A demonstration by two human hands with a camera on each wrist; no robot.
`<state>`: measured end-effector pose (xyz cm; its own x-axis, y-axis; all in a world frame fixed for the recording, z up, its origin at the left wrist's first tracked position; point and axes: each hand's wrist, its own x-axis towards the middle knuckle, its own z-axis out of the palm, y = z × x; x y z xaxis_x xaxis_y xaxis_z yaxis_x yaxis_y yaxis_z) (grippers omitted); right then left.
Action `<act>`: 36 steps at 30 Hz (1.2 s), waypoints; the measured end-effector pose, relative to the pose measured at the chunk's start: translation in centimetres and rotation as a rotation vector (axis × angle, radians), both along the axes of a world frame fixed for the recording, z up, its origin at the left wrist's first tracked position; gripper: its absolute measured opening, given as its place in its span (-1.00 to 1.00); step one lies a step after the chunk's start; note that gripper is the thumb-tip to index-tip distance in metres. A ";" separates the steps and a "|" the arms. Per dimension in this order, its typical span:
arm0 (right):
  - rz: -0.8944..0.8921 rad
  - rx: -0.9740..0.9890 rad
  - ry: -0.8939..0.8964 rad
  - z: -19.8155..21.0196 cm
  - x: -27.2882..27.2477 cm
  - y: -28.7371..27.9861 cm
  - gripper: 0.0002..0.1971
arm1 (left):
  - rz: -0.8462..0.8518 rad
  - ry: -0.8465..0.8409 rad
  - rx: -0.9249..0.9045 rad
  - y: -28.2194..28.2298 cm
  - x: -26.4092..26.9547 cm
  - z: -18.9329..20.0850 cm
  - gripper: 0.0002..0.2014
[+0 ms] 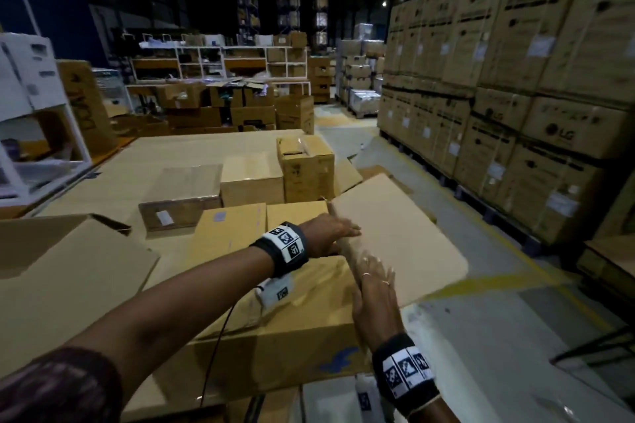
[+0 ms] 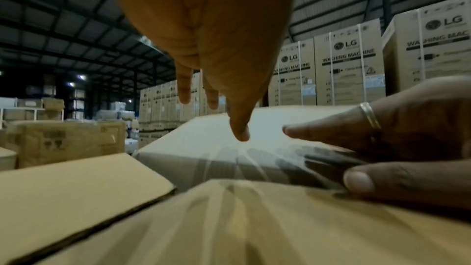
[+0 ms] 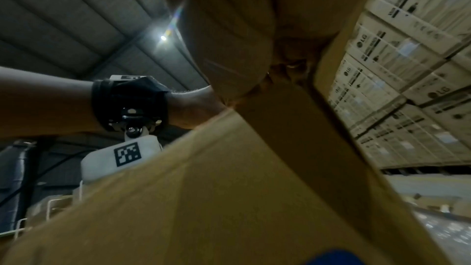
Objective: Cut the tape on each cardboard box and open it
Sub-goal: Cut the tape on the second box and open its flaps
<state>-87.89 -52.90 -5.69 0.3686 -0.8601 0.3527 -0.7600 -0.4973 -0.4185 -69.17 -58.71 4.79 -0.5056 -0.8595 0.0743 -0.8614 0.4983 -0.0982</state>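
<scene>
A brown cardboard box (image 1: 275,330) with a blue logo on its front stands right before me. Its big top flap (image 1: 402,237) is swung out to the right. My left hand (image 1: 343,230) lies with straight fingers on the flap near the fold. My right hand (image 1: 376,271), blurred and with rings on its fingers, rests flat on the same flap just nearer to me. In the left wrist view the left hand (image 2: 239,128) points down at the flap (image 2: 267,120), and the right hand (image 2: 382,144) lies across the fold. No cutting tool shows.
Several shut boxes (image 1: 252,178) stand beyond, one of them tall (image 1: 305,168). An open flap (image 1: 68,268) lies at the left. High stacks of washing machine cartons (image 1: 515,79) line the right, past a floor aisle (image 1: 498,302). White shelving (image 1: 34,113) stands at the left.
</scene>
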 end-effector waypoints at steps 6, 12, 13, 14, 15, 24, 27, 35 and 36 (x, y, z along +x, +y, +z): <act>0.037 0.213 0.004 -1.4 -1.1 -2.4 -0.53 | 0.017 0.088 0.252 -4.7 0.8 -5.6 -0.54; -0.051 0.254 -0.154 -1.2 -1.0 -3.4 -0.46 | 0.012 0.174 0.306 -7.2 1.0 -6.6 -0.63; -0.019 0.295 -0.114 -1.4 -1.2 -4.0 -0.46 | 0.010 0.171 0.327 -7.7 1.1 -6.3 -0.62; -0.004 0.330 -0.120 -1.3 -1.4 -4.6 -0.49 | 0.008 0.174 0.347 -8.2 1.3 -6.1 -0.62; 0.002 0.344 -0.146 -1.4 -1.7 -5.3 -0.54 | 0.001 0.177 0.369 -8.8 1.5 -5.6 -0.63; 0.210 0.464 0.156 3.3 -0.1 -14.2 -0.55 | -0.034 0.146 0.382 -14.3 5.1 -3.6 -0.68; 0.199 0.502 0.290 5.2 1.2 -17.4 -0.38 | -0.053 0.131 0.415 -16.1 6.2 -3.8 -0.69; 0.221 0.583 0.319 4.0 3.7 -18.9 -0.63 | -0.150 0.227 0.404 -18.2 8.0 -6.4 -0.74; 0.218 0.597 0.294 4.0 3.6 -19.1 -0.57 | -0.159 0.239 0.397 -18.2 8.1 -6.6 -0.74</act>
